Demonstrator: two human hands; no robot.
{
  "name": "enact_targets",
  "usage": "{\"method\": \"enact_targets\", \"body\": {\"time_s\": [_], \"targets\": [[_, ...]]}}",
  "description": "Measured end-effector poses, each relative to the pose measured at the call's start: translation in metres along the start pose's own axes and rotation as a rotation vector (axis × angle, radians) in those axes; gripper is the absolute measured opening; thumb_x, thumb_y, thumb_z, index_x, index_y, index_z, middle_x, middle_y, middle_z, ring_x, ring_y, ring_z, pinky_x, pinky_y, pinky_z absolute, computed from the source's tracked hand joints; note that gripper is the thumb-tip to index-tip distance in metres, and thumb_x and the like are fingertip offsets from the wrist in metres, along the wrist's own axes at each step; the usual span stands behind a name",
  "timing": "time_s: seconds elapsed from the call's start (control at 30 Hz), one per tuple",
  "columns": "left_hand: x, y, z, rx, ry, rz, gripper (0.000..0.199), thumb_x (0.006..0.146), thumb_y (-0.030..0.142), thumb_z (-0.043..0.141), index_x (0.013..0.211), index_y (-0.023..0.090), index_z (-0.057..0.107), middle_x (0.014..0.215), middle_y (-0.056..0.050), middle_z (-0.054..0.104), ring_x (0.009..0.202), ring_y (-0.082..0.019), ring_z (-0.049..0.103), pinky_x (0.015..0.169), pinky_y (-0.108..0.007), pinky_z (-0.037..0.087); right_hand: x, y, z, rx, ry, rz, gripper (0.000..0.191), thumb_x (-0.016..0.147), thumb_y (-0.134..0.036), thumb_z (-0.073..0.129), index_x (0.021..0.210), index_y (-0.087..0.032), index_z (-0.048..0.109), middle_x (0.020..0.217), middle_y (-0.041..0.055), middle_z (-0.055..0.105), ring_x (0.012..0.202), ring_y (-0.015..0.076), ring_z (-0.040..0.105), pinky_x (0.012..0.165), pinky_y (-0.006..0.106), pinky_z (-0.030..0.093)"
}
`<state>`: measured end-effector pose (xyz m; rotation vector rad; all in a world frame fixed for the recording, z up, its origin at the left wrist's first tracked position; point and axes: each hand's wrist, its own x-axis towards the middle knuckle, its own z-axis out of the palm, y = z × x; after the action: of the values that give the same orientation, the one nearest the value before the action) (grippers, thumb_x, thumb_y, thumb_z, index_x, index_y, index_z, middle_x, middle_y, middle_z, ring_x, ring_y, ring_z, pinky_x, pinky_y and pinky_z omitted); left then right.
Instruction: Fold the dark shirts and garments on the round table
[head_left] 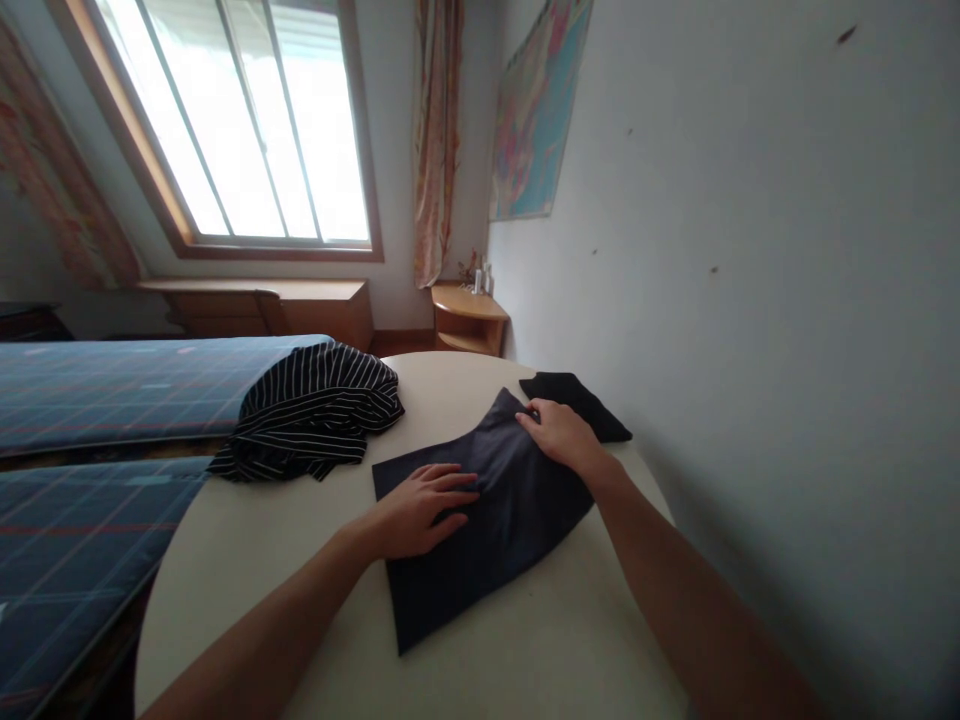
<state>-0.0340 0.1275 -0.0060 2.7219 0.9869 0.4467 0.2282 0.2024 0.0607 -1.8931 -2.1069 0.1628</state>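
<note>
A dark navy garment, smooth and folded, lies on the round cream table; its exact kind does not show. My left hand rests palm down on its left part, with the fingers spread. At the far right edge, my right hand has its thumb and fingers closed on the cloth, which bunches slightly there. Just beyond that hand lies a folded black cloth, partly hidden by it. A black garment with white stripes sits crumpled at the table's far left.
Beds or benches with blue plaid covers stand against the table's left side. A white wall runs close along the right. Toward the back are a corner shelf with small items, a wooden desk and a bright window.
</note>
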Motion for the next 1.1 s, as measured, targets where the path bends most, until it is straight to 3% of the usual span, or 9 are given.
{"method": "enact_targets", "body": {"time_s": [0.13, 0.27, 0.43, 0.57, 0.77, 0.93, 1.1], "targets": [[0.005, 0.011, 0.011, 0.011, -0.036, -0.013, 0.052, 0.096, 0.046, 0.049, 0.146, 0.030, 0.044, 0.151, -0.002, 0.045, 0.142, -0.029, 0.034, 0.117, -0.049, 0.028, -0.002, 0.001, 0.001, -0.034, -0.004, 0.029, 0.038, 0.095, -0.045, 0.049, 0.117, -0.020, 0.067, 0.111, 0.0142, 0.072, 0.106, 0.0287, 0.066, 0.087, 0.035, 0.048], [0.004, 0.005, 0.006, 0.008, 0.019, -0.063, 0.050, 0.096, 0.045, 0.049, 0.143, 0.028, 0.048, 0.146, -0.004, 0.052, 0.139, -0.027, 0.041, 0.115, -0.045, 0.031, -0.006, -0.005, -0.005, -0.067, 0.020, 0.027, 0.038, 0.096, -0.045, 0.047, 0.117, -0.021, 0.067, 0.108, 0.0140, 0.072, 0.103, 0.0286, 0.068, 0.084, 0.036, 0.049], [-0.004, -0.029, -0.013, 0.009, 0.218, -0.405, 0.036, 0.096, 0.045, 0.043, 0.114, 0.024, 0.067, 0.111, -0.008, 0.072, 0.105, -0.026, 0.065, 0.094, -0.037, 0.046, -0.015, -0.031, -0.019, -0.132, 0.069, -0.022, 0.034, 0.096, -0.043, 0.047, 0.114, -0.022, 0.067, 0.104, 0.0130, 0.073, 0.097, 0.0292, 0.069, 0.080, 0.037, 0.051], [-0.011, -0.060, -0.015, -0.263, 0.298, -0.600, 0.038, 0.092, 0.052, 0.042, 0.096, 0.023, 0.066, 0.089, -0.005, 0.075, 0.081, -0.024, 0.069, 0.074, -0.032, 0.048, -0.027, -0.066, -0.030, -0.186, 0.069, -0.090, 0.030, 0.096, -0.039, 0.049, 0.111, -0.020, 0.066, 0.101, 0.0130, 0.073, 0.093, 0.0289, 0.070, 0.076, 0.037, 0.052], [-0.018, -0.078, -0.016, -0.800, 0.320, -0.729, 0.067, 0.075, 0.079, 0.048, 0.096, 0.016, 0.063, 0.091, -0.012, 0.076, 0.076, -0.026, 0.070, 0.071, -0.035, 0.049, -0.048, -0.126, -0.037, -0.192, -0.045, -0.237, 0.025, 0.095, -0.031, 0.052, 0.109, -0.016, 0.066, 0.102, 0.0148, 0.073, 0.095, 0.0258, 0.070, 0.078, 0.032, 0.053], [-0.024, -0.082, -0.025, -0.982, 0.324, -0.832, 0.076, 0.070, 0.085, 0.049, 0.094, 0.014, 0.066, 0.081, -0.011, 0.075, 0.078, -0.028, 0.071, 0.069, -0.035, 0.049, -0.062, -0.166, -0.018, -0.135, -0.214, -0.343, 0.025, 0.093, -0.022, 0.054, 0.114, -0.012, 0.065, 0.108, 0.0166, 0.071, 0.101, 0.0237, 0.069, 0.080, 0.029, 0.055], [-0.027, -0.084, -0.024, -0.972, 0.391, -0.840, 0.073, 0.073, 0.082, 0.049, 0.093, 0.014, 0.066, 0.065, -0.003, 0.067, 0.062, -0.021, 0.065, 0.061, -0.030, 0.048, -0.068, -0.176, 0.025, -0.061, -0.249, -0.419, 0.026, 0.093, -0.022, 0.052, 0.113, -0.011, 0.066, 0.108, 0.0180, 0.071, 0.098, 0.0261, 0.070, 0.078, 0.033, 0.057]]}}
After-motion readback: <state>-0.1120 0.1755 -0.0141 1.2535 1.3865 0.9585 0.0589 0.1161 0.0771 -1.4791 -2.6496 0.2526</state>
